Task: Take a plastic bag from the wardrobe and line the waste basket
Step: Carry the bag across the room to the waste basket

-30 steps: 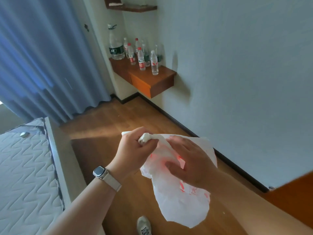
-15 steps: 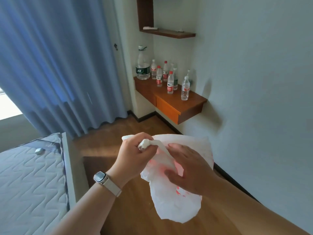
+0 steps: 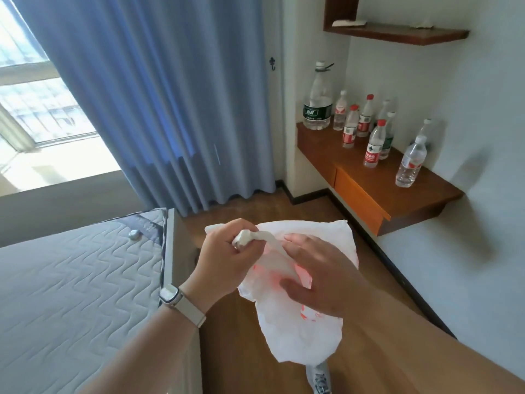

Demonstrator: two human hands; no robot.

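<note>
A white plastic bag with red print hangs in front of me over the wooden floor. My left hand, with a watch on its wrist, is closed around a bunched handle of the bag at its top. My right hand lies against the bag's side, fingers spread and slipped under a strip of the plastic, holding it. No waste basket and no wardrobe are in view.
A bare mattress fills the lower left. Blue curtains and a window are behind it. A wall-mounted wooden desk with several water bottles stands at the right, under a shelf. My shoe shows below the bag.
The view has swung up and left, bringing in the window and more mattress. Both hands keep their hold on the bag, with the grip almost unchanged.
</note>
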